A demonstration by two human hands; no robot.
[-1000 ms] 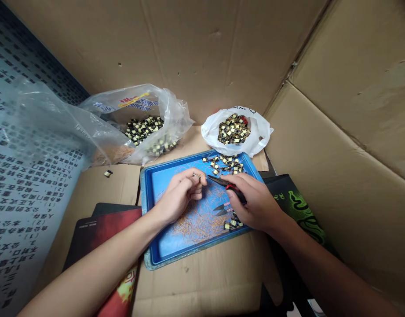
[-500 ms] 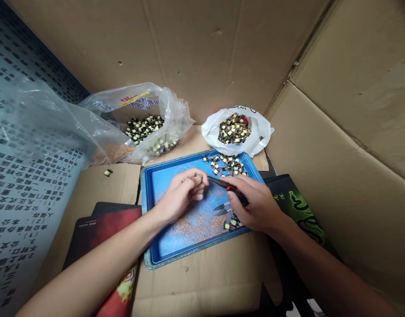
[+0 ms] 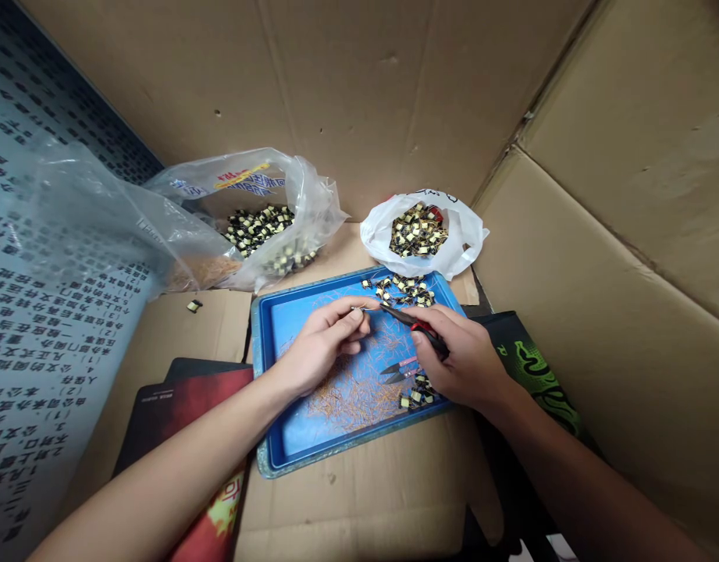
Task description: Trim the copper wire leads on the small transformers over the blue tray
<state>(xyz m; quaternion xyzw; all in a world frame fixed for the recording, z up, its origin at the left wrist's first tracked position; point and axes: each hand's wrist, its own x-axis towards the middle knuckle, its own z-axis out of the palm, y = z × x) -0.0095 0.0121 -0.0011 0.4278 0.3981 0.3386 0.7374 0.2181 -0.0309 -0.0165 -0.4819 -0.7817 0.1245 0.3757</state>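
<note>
My left hand (image 3: pixel 329 339) is closed over the tray, pinching a small wire-wound coil (image 3: pixel 357 309) between thumb and forefinger; the fingers hide most of it. Fine copper-coloured wire shows at its right side. My right hand (image 3: pixel 461 351) grips long-nose pliers (image 3: pixel 425 329) with black and red handles, their dark jaws pointing left at the wire, close to my left fingertips. Whether the jaw tips touch the wire I cannot tell. Beneath both hands lies a blue tray (image 3: pixel 286 442) strewn with wire offcuts (image 3: pixel 353 402). Thread snips (image 3: pixel 399 370) rest in it near my right hand.
Yellow-and-black coils (image 3: pixel 406 290) lie at the tray's back, more (image 3: pixel 418 392) at its right front. Behind stand a clear plastic bag (image 3: pixel 312 199) and a white bag (image 3: pixel 376 234), both holding coils. One loose coil (image 3: pixel 193 306) sits left. Cardboard walls (image 3: pixel 359 94) surround the back and right.
The pliers and my right hand have shifted slightly right, so their tips stand farther from my left fingers. My left hand keeps the coil in nearly the same place.
</note>
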